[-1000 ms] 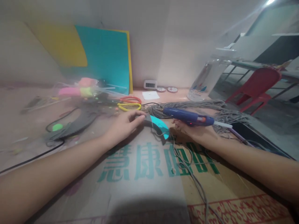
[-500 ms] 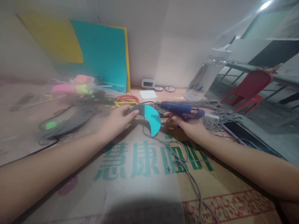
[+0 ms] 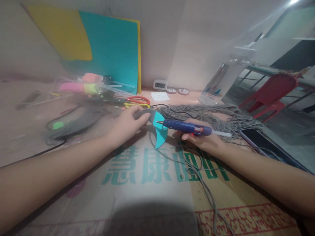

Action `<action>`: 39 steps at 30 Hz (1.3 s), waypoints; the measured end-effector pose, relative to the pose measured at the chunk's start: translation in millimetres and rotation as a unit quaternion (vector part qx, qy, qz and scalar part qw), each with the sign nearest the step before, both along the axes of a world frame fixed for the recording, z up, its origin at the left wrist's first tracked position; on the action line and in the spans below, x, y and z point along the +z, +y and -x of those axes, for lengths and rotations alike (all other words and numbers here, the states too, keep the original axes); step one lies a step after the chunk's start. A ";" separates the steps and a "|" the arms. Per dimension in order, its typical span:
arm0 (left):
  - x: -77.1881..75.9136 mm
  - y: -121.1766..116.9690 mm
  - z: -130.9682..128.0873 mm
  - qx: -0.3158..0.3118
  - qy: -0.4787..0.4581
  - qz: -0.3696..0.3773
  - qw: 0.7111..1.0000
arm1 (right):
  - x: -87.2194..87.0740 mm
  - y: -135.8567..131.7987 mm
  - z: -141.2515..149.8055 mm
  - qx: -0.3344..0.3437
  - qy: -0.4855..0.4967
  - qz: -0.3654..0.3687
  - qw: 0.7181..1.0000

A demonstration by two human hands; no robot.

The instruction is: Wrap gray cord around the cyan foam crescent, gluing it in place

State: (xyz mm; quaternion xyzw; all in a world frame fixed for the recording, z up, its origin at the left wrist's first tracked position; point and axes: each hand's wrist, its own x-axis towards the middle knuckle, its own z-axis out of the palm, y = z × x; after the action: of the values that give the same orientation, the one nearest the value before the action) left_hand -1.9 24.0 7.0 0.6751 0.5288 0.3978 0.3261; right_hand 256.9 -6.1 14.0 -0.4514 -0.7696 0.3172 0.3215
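Observation:
My left hand pinches the grey end of a curved crescent piece whose other half is teal, held just above the cardboard sheet. My right hand is closed round a blue glue gun. The gun lies nearly level and its metal nozzle touches the teal part of the crescent. A white glue stick juts from the gun's back end. A grey cord runs from the crescent down across the cardboard.
A bundle of grey cord lies behind the hands. Scissors, a clear bottle, a small clock and teal and yellow sheets stand at the back. A dark phone lies at the right, a red chair beyond.
The glue gun has swung left and its nozzle has come onto the teal crescent. My left hand has lifted and turned the crescent slightly.

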 end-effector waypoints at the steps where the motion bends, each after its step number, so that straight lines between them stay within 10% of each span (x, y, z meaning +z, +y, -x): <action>1: 0.5 -0.6 -0.1 -0.003 0.004 -0.002 1.000 | 1.3 -1.3 1.9 0.000 -0.006 0.002 1.000; 39: -8.1 -0.4 0.4 -0.052 -0.006 0.015 0.999 | -4.5 2.6 -0.3 -0.025 -0.128 -0.063 0.989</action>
State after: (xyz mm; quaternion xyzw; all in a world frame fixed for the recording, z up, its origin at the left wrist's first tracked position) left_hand -2.3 23.6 -1.2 0.6944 0.4971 0.3759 0.3596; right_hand 257.2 -3.5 9.4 -0.4865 -0.8112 0.1992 0.2562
